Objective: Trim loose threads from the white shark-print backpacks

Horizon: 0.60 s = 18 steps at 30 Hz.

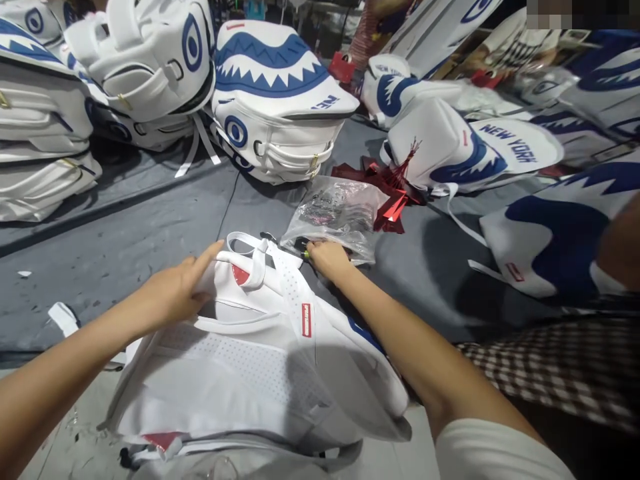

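Note:
A white backpack (260, 360) lies in front of me, its dotted strap and red label facing up. My left hand (183, 290) grips the backpack's upper left edge, with the thumb on the near side and the fingers stretched along the top. Beyond the bag, my right hand (330, 259) has its fingers curled round a small black and yellow-green thing (304, 252), mostly hidden by the hand. That hand is at the near edge of a clear plastic bag (337, 207) with dark pieces inside.
Red tags with strings (395, 190) lie behind the plastic bag. Finished-looking white and blue backpacks (280, 93) stand along the back, more (450, 140) at the right. A person in a checked garment (560, 367) is close on my right. A grey cloth (150, 227) covers the table.

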{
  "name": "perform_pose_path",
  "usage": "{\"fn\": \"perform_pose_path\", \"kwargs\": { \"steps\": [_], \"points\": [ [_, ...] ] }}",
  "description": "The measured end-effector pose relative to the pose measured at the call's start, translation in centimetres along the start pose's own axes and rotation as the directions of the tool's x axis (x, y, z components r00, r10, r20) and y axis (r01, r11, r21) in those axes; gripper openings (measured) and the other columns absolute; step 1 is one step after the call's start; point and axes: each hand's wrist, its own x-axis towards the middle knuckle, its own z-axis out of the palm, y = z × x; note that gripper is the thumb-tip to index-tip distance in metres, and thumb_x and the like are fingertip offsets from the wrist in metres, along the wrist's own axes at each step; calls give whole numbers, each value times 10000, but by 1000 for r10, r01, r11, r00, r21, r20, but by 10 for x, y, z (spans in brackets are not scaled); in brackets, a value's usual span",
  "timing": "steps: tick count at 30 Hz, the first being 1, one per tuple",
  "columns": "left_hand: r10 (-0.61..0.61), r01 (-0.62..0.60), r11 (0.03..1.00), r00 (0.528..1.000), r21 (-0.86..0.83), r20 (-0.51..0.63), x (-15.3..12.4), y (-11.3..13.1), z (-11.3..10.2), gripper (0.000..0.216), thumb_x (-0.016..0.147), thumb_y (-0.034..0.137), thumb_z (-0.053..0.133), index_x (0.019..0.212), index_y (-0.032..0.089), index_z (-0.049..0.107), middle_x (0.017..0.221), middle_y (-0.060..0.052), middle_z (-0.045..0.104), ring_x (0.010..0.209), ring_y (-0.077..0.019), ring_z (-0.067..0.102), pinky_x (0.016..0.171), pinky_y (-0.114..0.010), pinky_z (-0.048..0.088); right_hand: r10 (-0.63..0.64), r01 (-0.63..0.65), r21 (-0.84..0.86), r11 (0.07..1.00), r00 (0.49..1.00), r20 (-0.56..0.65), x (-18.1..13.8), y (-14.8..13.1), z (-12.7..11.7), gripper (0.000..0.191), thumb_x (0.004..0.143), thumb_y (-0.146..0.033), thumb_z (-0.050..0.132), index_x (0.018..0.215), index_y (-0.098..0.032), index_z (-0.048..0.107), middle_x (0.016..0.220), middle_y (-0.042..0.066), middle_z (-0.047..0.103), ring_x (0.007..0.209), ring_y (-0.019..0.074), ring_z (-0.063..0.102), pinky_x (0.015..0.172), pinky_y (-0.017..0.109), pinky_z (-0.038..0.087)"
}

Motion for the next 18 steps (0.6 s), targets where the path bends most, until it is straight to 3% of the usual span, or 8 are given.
{"fn": "perform_pose_path", "kwargs": {
  "steps": [3, 6, 9, 11, 15, 18],
  "points": [
    [-37, 36, 999, 998, 11, 56, -1, 2, -2, 861, 900, 336, 479, 1605, 341, -14, 1395, -151, 554, 1099, -353, 671, 855, -440, 530, -24, 24, -9, 1000, 999, -22, -6, -6, 2, 371, 972, -107, 360, 1137, -25, 683, 1138, 262, 683, 1082, 292, 628, 878, 358, 392],
    [-30, 30, 1000, 998, 7, 53, -2, 2, -3, 856, 898, 335, 471, 1600, 361, -19, 1455, -147, 512, 1130, -362, 659, 868, -438, 522, -29, 29, -3, 1000, 999, -36, -11, -8, 0, 331, 961, -144, 414, 1070, -77, 719, 1111, 221, 702, 1075, 286, 619, 891, 364, 374],
    [-25, 24, 1000, 998, 10, 59, -3, 2, -4, 855, 897, 338, 467, 1599, 353, -21, 1451, -155, 517, 1125, -359, 660, 868, -432, 518, 30, -30, 20, 999, 999, -40, -16, -5, -10, 255, 900, -161, 511, 1019, -122, 733, 1045, 168, 731, 983, 240, 641, 798, 308, 388],
    [-11, 10, 1000, 998, 18, 59, -4, 3, -6, 856, 897, 332, 467, 1605, 312, -13, 1418, -175, 538, 1126, -357, 657, 880, -430, 511, 95, -93, 38, 995, 994, -58, -26, -2, -20, 268, 920, -208, 482, 1010, -142, 725, 991, 129, 744, 892, 210, 648, 718, 281, 390],
    [-8, 6, 1000, 997, 22, 74, -6, 9, -11, 866, 894, 290, 470, 1607, 279, -21, 1369, -179, 567, 1138, -324, 649, 907, -410, 500, 243, -174, 313, 934, 950, -196, -68, -8, -46, 269, 897, -293, 484, 862, -174, 723, 785, 58, 723, 713, 186, 624, 613, 264, 390],
    [-10, 7, 999, 997, 36, 71, -9, 14, -13, 871, 891, 272, 480, 1605, 275, -20, 1344, -177, 579, 1146, -313, 641, 911, -397, 492, 268, 17, 583, 812, 877, -399, -101, -34, -64, 229, 843, -319, 566, 901, -187, 743, 837, 53, 743, 743, 197, 646, 653, 279, 456]
  ]
}}
